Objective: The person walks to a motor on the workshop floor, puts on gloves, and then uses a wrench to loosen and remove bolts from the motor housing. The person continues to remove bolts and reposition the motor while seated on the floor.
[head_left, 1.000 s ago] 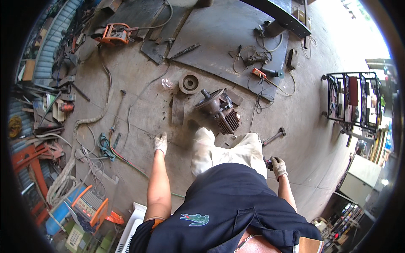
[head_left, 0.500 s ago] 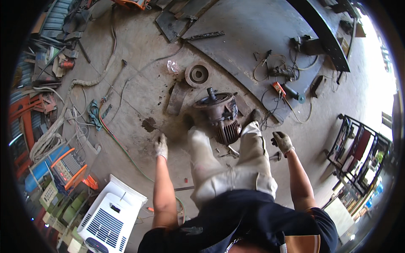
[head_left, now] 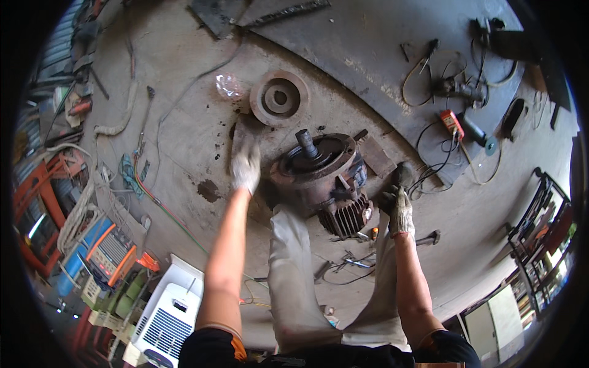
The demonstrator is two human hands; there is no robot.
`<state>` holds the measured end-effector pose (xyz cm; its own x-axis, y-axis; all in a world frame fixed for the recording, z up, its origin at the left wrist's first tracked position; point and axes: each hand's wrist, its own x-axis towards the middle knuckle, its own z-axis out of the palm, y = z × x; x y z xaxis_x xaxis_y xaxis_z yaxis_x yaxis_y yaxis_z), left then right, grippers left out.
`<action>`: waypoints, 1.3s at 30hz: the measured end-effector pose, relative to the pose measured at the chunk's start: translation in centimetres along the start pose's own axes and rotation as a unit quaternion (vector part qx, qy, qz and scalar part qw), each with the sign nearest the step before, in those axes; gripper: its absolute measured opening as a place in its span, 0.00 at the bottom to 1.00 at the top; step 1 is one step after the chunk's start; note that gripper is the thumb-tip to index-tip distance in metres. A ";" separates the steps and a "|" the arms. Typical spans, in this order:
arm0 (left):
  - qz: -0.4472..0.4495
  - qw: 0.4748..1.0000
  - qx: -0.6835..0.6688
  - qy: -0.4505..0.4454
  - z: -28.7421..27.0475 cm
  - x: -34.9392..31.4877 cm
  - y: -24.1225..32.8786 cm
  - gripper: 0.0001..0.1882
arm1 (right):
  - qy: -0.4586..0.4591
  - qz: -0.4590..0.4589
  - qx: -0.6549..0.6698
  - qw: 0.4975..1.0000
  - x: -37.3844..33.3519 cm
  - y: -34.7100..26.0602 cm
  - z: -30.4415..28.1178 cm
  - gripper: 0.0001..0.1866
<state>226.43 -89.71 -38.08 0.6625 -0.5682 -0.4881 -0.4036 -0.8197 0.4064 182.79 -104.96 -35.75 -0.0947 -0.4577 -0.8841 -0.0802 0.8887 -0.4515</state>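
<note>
Drawn closer to the motor (head_left: 322,190) since the earlier frame: both gloved hands. Left hand (head_left: 246,168) up from beside the left trouser leg (head_left: 291,264) to just beside the flange (head_left: 282,175), over the lower end of a flat metal plate (head_left: 242,130); right hand (head_left: 400,213) inward to the right trouser leg (head_left: 384,270), near a dark shoe (head_left: 403,173).

Motor at the centre of the frame, lying tilted on the floor (head_left: 184,132) ahead of the legs, shaft (head_left: 307,144) pointing toward the top, finned end (head_left: 345,218) toward the lower right. Probably laid this way to leave shaft and flange face exposed, with a flat block (head_left: 377,156) at the upper right edge perhaps serving as a prop; contact underneath hidden.

Left fingers stretched out with nothing visibly held, exact spread lost in blur. Right fingers dark against dark surroundings: impossible to say whether wide, narrow or around something. Right hand perhaps placed there to steady a crouch.

Heavy-looking ring (head_left: 269,101) above the motor, at the plate's upper end, maybe parked there to stay within reach. Small tools (head_left: 358,264) between the legs; hammer (head_left: 434,238) at the right.

Also different from the earlier frame: motor and ring larger in view, likely from a lowered head; small tools more fully exposed. Unchanged: arrangement of ring, plate and motor.
</note>
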 end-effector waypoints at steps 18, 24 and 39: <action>-0.022 0.992 0.118 -0.032 7.6 26.5 2.2 0.29 | -0.064 0.011 -0.105 0.992 -0.6 -4.3 5.0 0.24; -0.017 0.994 0.099 -0.037 8.9 24.5 1.1 0.32 | -0.072 -0.021 -0.145 0.987 -0.3 -4.3 5.9 0.24; -0.047 0.991 0.071 -0.106 8.7 20.7 -0.4 0.35 | -0.023 -0.076 -0.202 0.976 1.6 -1.7 5.4 0.23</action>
<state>234.75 -101.77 -55.07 0.5602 -0.4793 -0.6755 -0.4414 -0.8629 0.2462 188.15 -107.06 -37.02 -0.0072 -0.5741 -0.8187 -0.4760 0.7220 -0.5021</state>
